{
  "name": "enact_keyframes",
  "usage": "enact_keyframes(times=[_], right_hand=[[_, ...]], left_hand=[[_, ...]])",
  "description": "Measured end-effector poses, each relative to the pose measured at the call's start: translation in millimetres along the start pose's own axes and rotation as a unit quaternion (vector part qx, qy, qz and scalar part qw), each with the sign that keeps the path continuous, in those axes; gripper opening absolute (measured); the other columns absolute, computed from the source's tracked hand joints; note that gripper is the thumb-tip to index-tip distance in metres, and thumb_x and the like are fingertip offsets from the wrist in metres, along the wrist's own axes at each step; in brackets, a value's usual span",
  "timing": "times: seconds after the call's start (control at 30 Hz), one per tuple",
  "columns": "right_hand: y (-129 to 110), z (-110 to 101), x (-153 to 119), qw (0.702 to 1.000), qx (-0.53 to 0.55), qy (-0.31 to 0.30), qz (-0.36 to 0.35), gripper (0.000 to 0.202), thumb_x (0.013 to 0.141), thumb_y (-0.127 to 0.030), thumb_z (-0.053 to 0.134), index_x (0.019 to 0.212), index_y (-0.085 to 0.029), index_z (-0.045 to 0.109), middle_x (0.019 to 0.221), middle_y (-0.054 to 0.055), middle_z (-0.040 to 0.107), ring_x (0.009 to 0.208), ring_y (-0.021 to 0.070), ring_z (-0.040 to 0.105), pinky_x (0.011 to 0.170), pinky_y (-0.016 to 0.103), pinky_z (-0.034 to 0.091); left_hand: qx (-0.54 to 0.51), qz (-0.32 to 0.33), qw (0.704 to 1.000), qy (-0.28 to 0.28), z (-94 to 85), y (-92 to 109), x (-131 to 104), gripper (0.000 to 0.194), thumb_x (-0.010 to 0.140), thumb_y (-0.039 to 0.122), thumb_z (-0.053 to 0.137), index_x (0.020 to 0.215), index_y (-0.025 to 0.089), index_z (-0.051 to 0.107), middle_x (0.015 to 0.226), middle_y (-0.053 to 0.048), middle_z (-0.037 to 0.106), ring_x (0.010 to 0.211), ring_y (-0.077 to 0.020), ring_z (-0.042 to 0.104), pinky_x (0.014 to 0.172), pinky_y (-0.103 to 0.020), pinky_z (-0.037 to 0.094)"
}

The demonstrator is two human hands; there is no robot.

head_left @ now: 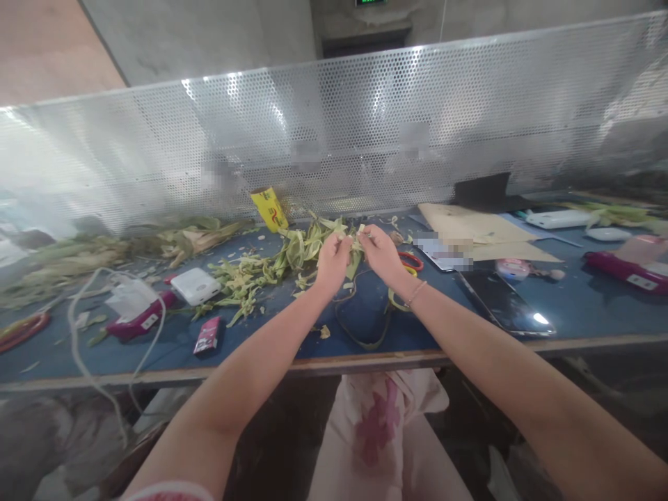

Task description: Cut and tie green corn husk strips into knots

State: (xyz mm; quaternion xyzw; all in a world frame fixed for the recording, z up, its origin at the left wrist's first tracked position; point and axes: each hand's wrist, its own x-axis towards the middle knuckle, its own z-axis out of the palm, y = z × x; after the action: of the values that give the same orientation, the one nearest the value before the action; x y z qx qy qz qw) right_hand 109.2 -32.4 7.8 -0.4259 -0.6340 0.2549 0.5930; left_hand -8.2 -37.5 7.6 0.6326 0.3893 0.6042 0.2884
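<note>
Close together above the blue table top, my left hand point(334, 259) and my right hand point(380, 252) are closed in a pinch. A pale green strip of leaf, like corn husk point(357, 243), shows between their fingertips; its ends are hidden. Behind and left of my left hand lies a heap of green and cream leaf pieces point(297, 249), with knotted or curled bits point(237, 275) spreading left. Beside my right wrist are a red handle loop point(410, 261) and a yellow one point(392, 300), perhaps of scissors. A thin dark loop of strap or strip point(360, 342) lies below my hands.
A perforated metal screen point(344, 132) stands behind the table point(292, 341). Leftward are a yellow can-like container point(270, 209), long dry leaves point(177, 240), a white box-shaped device point(195, 286), a pink packet point(207, 335) and a white cable point(76, 341). Rightward lie a phone point(504, 303) and brown paper point(470, 226).
</note>
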Motion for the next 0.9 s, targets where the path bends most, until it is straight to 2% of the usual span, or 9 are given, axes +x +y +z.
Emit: enact_keyframes(times=[0.07,0.17,0.33,0.47,0.6,0.8,0.9], right_hand=[[-0.7,-3.0,0.5,0.999,-0.044,-0.015,-0.026,0.015,0.081,-0.032,0.045,0.069,-0.022,0.041,0.054,-0.005,0.037,0.051,0.012,0.038,0.054,0.026,0.029],[-0.5,-4.7,-0.9,0.993,-0.102,-0.002,-0.066,0.017,0.082,-0.029,0.042,0.068,-0.022,0.04,0.057,-0.004,0.041,0.056,0.0127,0.041,0.058,0.026,0.031],[0.8,-3.9,-4.6,0.983,-0.13,-0.004,-0.13,0.016,0.086,-0.032,0.038,0.079,-0.021,0.048,0.066,-0.001,0.049,0.062,0.0144,0.046,0.063,0.026,0.033],[-2.1,-5.0,-4.4,0.986,-0.112,0.017,-0.121,0.017,0.085,-0.032,0.04,0.079,-0.02,0.05,0.066,-0.001,0.049,0.063,0.014,0.045,0.062,0.026,0.033],[-4.6,-4.7,-3.3,0.991,-0.082,0.035,-0.102,0.017,0.084,-0.034,0.042,0.078,-0.02,0.05,0.062,-0.003,0.045,0.059,0.0128,0.041,0.06,0.025,0.032],[-4.3,-4.8,-1.2,0.993,-0.052,0.048,-0.092,0.014,0.083,-0.032,0.043,0.076,-0.021,0.049,0.062,-0.003,0.044,0.058,0.0122,0.039,0.06,0.026,0.032],[-4.4,-6.5,-0.1,0.993,-0.051,0.059,-0.093,0.014,0.083,-0.032,0.044,0.076,-0.021,0.048,0.063,-0.003,0.043,0.059,0.0126,0.039,0.061,0.026,0.032]], left_hand=[[0.051,0.012,0.999,-0.01,-2.1,-1.4,0.2,0.03,0.085,0.04,0.051,0.065,0.019,0.043,0.047,0.007,0.038,0.045,-0.0077,0.035,0.05,-0.023,0.029],[0.111,0.034,0.993,-0.02,-3.0,-3.1,0.1,0.029,0.087,0.034,0.047,0.063,0.019,0.043,0.051,0.005,0.042,0.05,-0.0092,0.039,0.054,-0.024,0.031],[0.122,0.04,0.992,-0.02,-3.0,2.5,-0.6,0.025,0.086,0.031,0.049,0.064,0.019,0.045,0.051,0.005,0.044,0.05,-0.0094,0.041,0.055,-0.024,0.032],[0.085,0.009,0.996,-0.038,-5.2,10.6,0.5,0.023,0.082,0.031,0.054,0.064,0.018,0.048,0.047,0.006,0.042,0.046,-0.0082,0.039,0.051,-0.023,0.03],[0.061,-0.013,0.998,-0.031,-6.0,10.2,2.5,0.021,0.082,0.032,0.054,0.067,0.018,0.049,0.045,0.007,0.038,0.043,-0.0077,0.034,0.047,-0.023,0.027],[0.076,0.017,0.997,0.0,-3.8,1.0,3.0,0.023,0.086,0.033,0.051,0.068,0.019,0.045,0.048,0.006,0.039,0.046,-0.0088,0.037,0.051,-0.023,0.029],[0.088,0.008,0.996,0.01,-3.4,3.3,0.1,0.023,0.087,0.034,0.049,0.07,0.021,0.042,0.047,0.006,0.041,0.044,-0.0094,0.038,0.051,-0.024,0.03]])
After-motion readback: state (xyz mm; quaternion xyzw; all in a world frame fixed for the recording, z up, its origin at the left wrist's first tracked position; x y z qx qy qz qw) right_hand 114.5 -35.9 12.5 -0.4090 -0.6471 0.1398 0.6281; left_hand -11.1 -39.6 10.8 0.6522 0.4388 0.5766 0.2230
